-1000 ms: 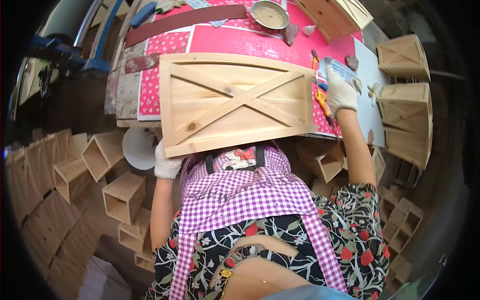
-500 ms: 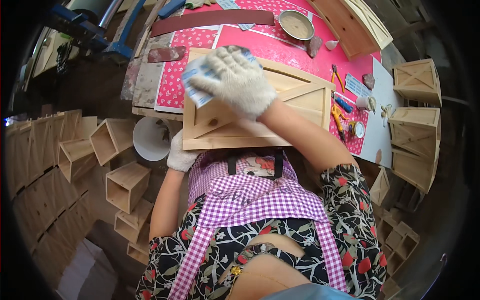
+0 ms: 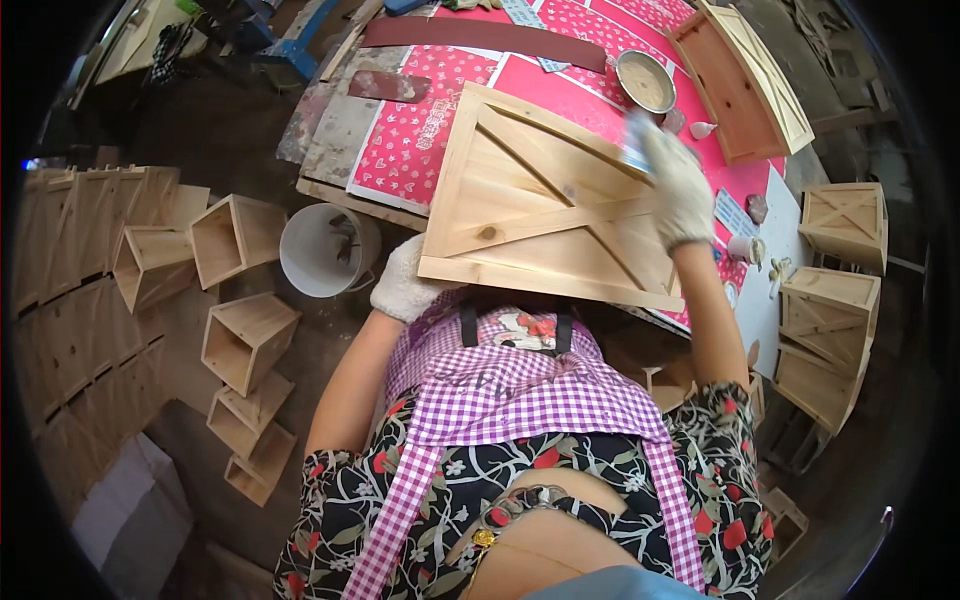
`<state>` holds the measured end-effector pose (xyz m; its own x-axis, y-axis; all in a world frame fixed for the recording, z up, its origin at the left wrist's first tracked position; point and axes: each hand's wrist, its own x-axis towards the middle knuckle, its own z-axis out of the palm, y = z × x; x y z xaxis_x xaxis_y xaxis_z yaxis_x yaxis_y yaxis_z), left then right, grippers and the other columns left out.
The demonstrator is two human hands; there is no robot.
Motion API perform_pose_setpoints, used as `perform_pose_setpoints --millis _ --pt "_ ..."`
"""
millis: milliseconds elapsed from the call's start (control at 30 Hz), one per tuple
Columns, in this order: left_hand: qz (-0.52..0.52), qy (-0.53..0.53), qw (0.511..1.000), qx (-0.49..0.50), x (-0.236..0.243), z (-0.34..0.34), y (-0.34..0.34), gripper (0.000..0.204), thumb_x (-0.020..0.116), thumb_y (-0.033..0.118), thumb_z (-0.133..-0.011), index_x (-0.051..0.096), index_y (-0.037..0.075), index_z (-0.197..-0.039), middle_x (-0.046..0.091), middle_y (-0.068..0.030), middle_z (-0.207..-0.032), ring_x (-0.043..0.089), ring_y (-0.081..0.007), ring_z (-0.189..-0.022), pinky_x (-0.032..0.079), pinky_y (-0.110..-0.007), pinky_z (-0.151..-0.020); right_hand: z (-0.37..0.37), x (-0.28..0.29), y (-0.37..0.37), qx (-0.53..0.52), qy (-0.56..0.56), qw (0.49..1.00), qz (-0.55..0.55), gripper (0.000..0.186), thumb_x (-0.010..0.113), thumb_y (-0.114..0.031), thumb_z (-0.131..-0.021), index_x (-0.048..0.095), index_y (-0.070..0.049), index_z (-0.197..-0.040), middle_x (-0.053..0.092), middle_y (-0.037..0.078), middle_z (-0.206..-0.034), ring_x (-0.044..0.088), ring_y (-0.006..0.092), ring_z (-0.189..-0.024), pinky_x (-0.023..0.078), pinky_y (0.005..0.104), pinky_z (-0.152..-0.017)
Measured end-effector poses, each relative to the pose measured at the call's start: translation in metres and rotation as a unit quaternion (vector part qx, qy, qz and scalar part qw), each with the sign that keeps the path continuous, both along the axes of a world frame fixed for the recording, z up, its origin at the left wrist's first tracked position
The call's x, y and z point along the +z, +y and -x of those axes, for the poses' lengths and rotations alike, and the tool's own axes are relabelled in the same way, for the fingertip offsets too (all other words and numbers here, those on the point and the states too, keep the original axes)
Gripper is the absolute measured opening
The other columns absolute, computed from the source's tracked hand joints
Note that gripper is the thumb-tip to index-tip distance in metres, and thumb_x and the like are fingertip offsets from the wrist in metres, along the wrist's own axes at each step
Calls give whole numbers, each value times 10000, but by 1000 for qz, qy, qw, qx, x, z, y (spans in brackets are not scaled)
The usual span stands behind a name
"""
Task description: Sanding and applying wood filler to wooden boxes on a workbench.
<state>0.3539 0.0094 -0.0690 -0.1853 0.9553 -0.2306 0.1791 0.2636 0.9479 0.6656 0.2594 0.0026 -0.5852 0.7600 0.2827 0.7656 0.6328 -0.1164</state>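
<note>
Sanding the X-braced wooden panel (image 3: 560, 200), apparently, the right hand (image 3: 680, 190) holds a blue-white sheet (image 3: 635, 145); further strokes need the left hand (image 3: 405, 280), grip unclear, steadying the panel's lower-left corner.

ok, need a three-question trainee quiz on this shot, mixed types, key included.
1. Multiple choice: which hand holds the blurred blue-and-white sheet? a) left b) right c) both
2. True or false: the round white plastic bucket stands left of the pale wooden X-braced box.
3. Fill in: the left hand, in an off-white knitted ____, is at the box's near left corner.

Key: 1 b, the right hand; 2 true; 3 glove.
</note>
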Motion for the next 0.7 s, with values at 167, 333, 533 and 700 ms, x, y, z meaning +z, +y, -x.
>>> perform_pose_setpoints --millis 167,333,533,700 --pt "14 -30 999 8 5 -1 9 637 921 253 -738 641 -16 -1243 735 -159 -1149 715 -265 -1061 570 -366 -917 146 -22 4 215 33 976 12 395 630 -111 -870 643 -144 -1264 638 140 -1244 603 343 -1205 468 453 -1067" --pt "14 89 996 -1 -1 -3 10 664 949 310 -693 659 -3 -1202 745 -171 -1094 728 -278 -1029 578 -380 -885 -5 -59 26 72 -49 996 -37 375 636 -127 -872 637 -92 -1245 647 152 -1258 620 343 -1196 502 449 -1022" --pt "1 53 998 -19 14 -8 17 651 937 266 -719 648 -9 -1233 747 -144 -1109 726 -265 -1032 578 -363 -899 -159 -56 23 -269 -65 939 206 456 474 -459 -1022 663 -152 -1300 686 200 -1217 649 387 -1096 482 468 -931" --pt "-1 2 1000 10 16 -29 15 614 938 211 -723 653 2 -1225 747 -123 -1126 722 -229 -1026 577 -347 -884 -19 -53 -3 -188 101 929 302 347 483 -308 -1045 663 -93 -1251 690 225 -975 648 417 -875 506 468 -787"
